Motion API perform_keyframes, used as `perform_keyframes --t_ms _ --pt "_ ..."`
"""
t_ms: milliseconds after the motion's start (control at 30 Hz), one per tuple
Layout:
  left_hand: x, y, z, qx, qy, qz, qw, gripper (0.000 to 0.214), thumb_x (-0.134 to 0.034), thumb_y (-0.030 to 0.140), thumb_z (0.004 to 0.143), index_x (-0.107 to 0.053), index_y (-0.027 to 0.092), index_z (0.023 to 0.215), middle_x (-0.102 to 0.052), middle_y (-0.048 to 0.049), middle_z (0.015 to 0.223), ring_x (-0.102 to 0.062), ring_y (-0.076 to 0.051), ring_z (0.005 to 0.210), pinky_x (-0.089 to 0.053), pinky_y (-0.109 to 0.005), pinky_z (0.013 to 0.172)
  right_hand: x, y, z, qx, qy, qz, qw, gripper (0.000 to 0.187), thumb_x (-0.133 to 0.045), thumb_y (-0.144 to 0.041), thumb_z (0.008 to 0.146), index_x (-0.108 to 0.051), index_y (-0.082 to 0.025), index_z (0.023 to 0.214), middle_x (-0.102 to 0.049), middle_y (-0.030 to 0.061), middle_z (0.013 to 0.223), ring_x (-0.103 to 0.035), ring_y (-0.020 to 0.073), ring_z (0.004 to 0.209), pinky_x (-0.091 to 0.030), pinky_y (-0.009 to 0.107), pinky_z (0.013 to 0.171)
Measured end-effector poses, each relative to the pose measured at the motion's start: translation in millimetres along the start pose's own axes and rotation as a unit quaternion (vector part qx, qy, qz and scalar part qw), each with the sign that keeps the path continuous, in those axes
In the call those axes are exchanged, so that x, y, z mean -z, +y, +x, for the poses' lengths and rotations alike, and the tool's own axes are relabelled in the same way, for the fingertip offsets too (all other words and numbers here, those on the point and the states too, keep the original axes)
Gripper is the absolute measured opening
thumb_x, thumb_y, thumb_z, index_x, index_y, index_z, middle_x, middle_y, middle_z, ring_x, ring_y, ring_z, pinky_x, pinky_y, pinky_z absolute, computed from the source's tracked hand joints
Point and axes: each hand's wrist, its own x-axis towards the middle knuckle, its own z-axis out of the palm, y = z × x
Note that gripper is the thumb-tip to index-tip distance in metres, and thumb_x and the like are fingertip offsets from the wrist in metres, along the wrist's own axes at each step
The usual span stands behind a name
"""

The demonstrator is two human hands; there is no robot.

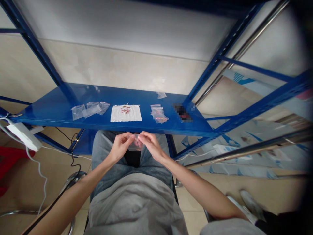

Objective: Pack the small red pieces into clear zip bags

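Above my lap, just in front of the shelf's edge, I hold a clear plastic zip bag (pixel 135 146) by its top edge. My left hand (pixel 122 143) pinches one side of the bag between thumb and fingers. At the other side my right hand (pixel 149 143) is closed on it in the same way. On the shelf ahead lies a white cloth pouch (pixel 117 116) with several small pink and brownish pieces (pixel 125 110) on it. To its right are zip bags (pixel 160 115) with small pinkish pieces inside.
Several clear zip bags (pixel 91 109) lie on the left of the blue shelf (pixel 102 124). Another small bag (pixel 161 95) is at the back, and a blurred dark object (pixel 183 112) at the right. A white power strip (pixel 25 135) hangs at the left edge. Blue posts frame both sides.
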Motion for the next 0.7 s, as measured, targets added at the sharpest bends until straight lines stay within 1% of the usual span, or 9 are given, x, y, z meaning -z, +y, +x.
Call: perform_keyframes --t_ms 100,200,333,400,500,567,633,700 --pt "-2.3 0.5 -1.9 0.000 -0.010 0.002 1.000 0.031 -0.059 0.041 0.089 -0.066 0.014 0.077 -0.068 -0.0042 0.071 -0.060 -0.015 0.066 -0.045 -0.025 0.066 -4.3 -1.5 -1.6 0.001 -0.014 -0.008 1.000 0.032 -0.058 -0.044 0.089 -0.059 -0.017 0.072 -0.057 0.0000 0.068 -0.049 0.0116 0.060 -0.038 0.024 0.056" --pt "-5.0 2.8 -3.7 0.004 -0.005 -0.002 1.000 0.032 -0.058 0.041 0.090 -0.066 0.014 0.074 -0.067 -0.0041 0.069 -0.059 -0.015 0.066 -0.045 -0.025 0.066 -4.6 -3.5 -1.1 0.004 -0.015 -0.008 1.000 0.032 -0.058 -0.044 0.088 -0.058 -0.018 0.070 -0.056 0.0000 0.066 -0.049 0.0123 0.060 -0.037 0.024 0.057" --pt "-4.4 6.1 -4.5 0.003 0.047 -0.015 0.999 0.034 -0.059 0.043 0.088 -0.065 0.014 0.072 -0.066 -0.0032 0.067 -0.057 -0.014 0.063 -0.044 -0.025 0.064 1.4 -5.9 0.7 0.009 0.013 -0.003 1.000 0.034 -0.058 -0.045 0.087 -0.054 -0.018 0.065 -0.053 -0.0008 0.061 -0.048 0.0126 0.058 -0.039 0.025 0.059" --pt "-2.5 7.5 -4.6 -0.005 0.060 -0.006 0.998 0.032 -0.061 0.043 0.088 -0.064 0.014 0.073 -0.066 -0.0028 0.066 -0.057 -0.013 0.061 -0.043 -0.024 0.063 3.7 -6.3 1.0 0.011 0.010 -0.006 1.000 0.035 -0.058 -0.045 0.087 -0.054 -0.018 0.065 -0.053 -0.0008 0.061 -0.048 0.0124 0.058 -0.039 0.025 0.059" --pt "-1.5 8.1 -5.6 -0.012 0.028 0.014 0.999 0.032 -0.061 0.042 0.088 -0.064 0.014 0.074 -0.066 -0.0035 0.067 -0.058 -0.013 0.062 -0.044 -0.024 0.062 2.4 -5.2 0.1 -0.004 -0.024 -0.001 1.000 0.032 -0.058 -0.046 0.087 -0.058 -0.017 0.071 -0.056 -0.0003 0.066 -0.049 0.0121 0.060 -0.039 0.024 0.059" --pt "-2.7 7.0 -6.3 -0.012 0.011 0.018 1.000 0.033 -0.060 0.043 0.089 -0.063 0.014 0.074 -0.065 -0.0031 0.066 -0.057 -0.013 0.061 -0.044 -0.024 0.062 -0.6 -3.6 -0.5 -0.018 -0.031 0.003 0.999 0.031 -0.059 -0.046 0.087 -0.059 -0.017 0.074 -0.057 -0.0004 0.066 -0.049 0.0117 0.059 -0.038 0.024 0.057" --pt "-4.6 5.0 -6.2 -0.013 0.007 0.018 1.000 0.033 -0.059 0.042 0.089 -0.062 0.013 0.074 -0.063 -0.0023 0.066 -0.056 -0.012 0.061 -0.044 -0.023 0.061 -2.7 -2.3 -0.3 -0.020 -0.028 0.002 0.999 0.032 -0.060 -0.044 0.087 -0.059 -0.017 0.072 -0.056 -0.0006 0.065 -0.049 0.0114 0.059 -0.037 0.024 0.057" --pt "-5.8 3.2 -5.2 -0.015 0.016 0.018 1.000 0.032 -0.060 0.042 0.089 -0.061 0.013 0.074 -0.062 -0.0013 0.065 -0.054 -0.012 0.060 -0.043 -0.023 0.060 -2.5 -2.2 1.1 -0.019 -0.024 0.001 1.000 0.031 -0.060 -0.044 0.087 -0.060 -0.017 0.071 -0.056 -0.0006 0.064 -0.049 0.0116 0.059 -0.038 0.024 0.059"
